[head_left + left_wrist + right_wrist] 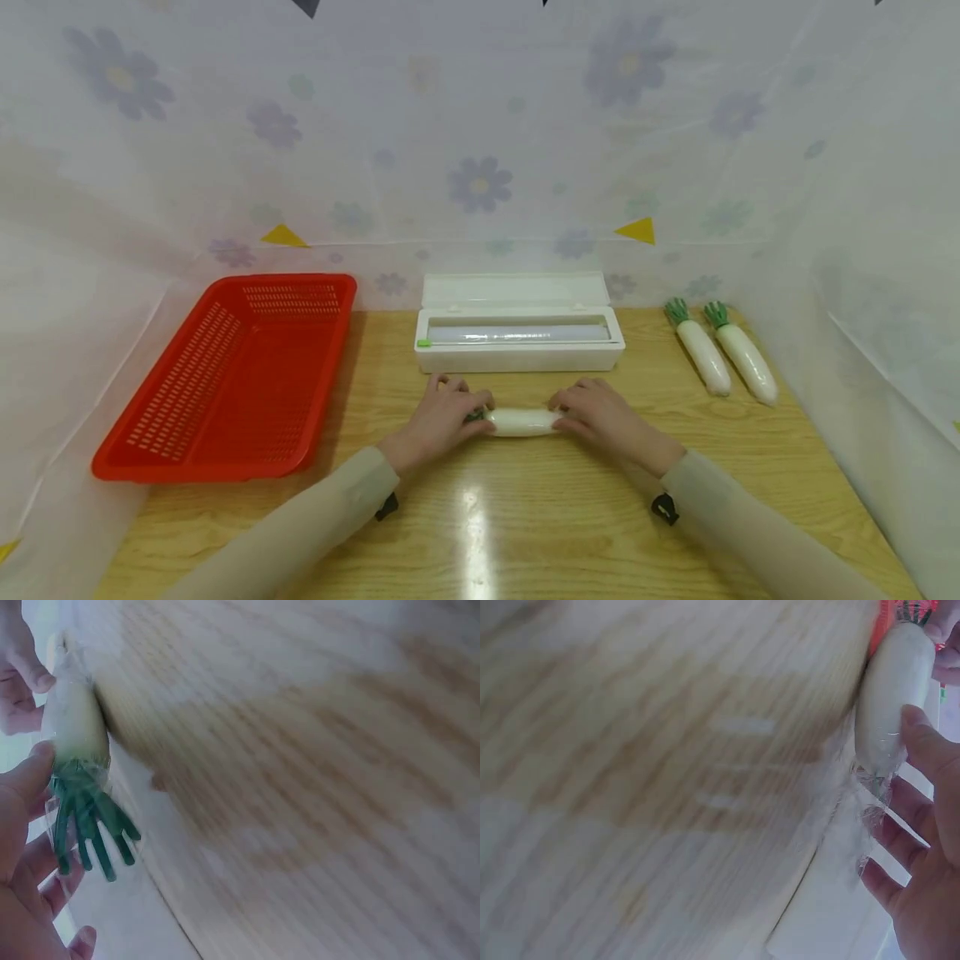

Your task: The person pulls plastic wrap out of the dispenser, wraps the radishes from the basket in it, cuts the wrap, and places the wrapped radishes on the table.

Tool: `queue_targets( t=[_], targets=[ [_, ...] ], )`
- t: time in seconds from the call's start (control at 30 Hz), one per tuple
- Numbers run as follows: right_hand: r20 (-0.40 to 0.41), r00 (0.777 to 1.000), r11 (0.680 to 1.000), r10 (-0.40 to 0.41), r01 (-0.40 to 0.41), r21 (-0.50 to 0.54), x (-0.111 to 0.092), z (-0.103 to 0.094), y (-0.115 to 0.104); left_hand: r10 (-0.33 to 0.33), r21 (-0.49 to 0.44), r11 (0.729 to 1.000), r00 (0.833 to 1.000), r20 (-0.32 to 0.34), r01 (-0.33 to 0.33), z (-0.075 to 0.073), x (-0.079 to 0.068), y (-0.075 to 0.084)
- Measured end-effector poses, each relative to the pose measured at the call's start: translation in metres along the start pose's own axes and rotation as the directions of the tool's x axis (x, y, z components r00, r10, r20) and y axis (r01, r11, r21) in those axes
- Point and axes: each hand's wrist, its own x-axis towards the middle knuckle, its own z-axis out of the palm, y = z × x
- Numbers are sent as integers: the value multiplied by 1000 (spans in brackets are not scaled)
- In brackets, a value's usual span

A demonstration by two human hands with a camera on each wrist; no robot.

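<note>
A white radish (522,422) with green leaves (91,821) lies crosswise at the table's middle, in clear plastic film (876,791). My left hand (444,414) pinches it at the leafy end, thumb on the body and fingers behind the leaves. At the other end my right hand (600,417) holds the tip, its thumb (922,735) along the side and its fingers at the loose film. Right behind the radish stands a white film box (517,360) with its lid raised and a roll of film (517,333) inside.
A red plastic basket (322,400) stands at the left of the wooden table (570,542). Two more white radishes, one on the left (705,358) and one on the right (746,362), lie wrapped at the back right. A flowered white sheet (480,125) hangs behind.
</note>
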Motion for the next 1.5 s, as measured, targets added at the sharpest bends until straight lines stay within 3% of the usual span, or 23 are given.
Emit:
queue_targets(
  t=[0.23,0.4,0.53,0.77,0.97,1.13,1.37,1.5],
  targets=[
    [-50,998,998,-48,46,-31,2,1,7,30,76,997,999,-43,-27,0,3,3],
    [-1,1000,998,-9,9,-66,6,-1,4,17,194,981,1000,-24,-12,3,7,7],
    [55,998,991,33,-26,-129,8,0,0,-33,253,967,999,7,30,10,11,6],
    [76,993,988,88,-77,-137,11,7,0,-100,221,970,995,0,98,20,15,0],
    [47,998,990,41,-34,-138,11,8,4,-103,137,985,994,-34,106,16,15,-2],
    [79,997,990,5,6,-138,9,6,6,-96,109,990,994,43,91,12,11,-2],
    [137,990,998,40,-47,44,-2,4,7,-60,55,997,981,186,51,2,0,2],
    [127,992,995,-24,11,97,-8,3,5,-37,49,998,971,238,26,1,-5,2]
  ],
)
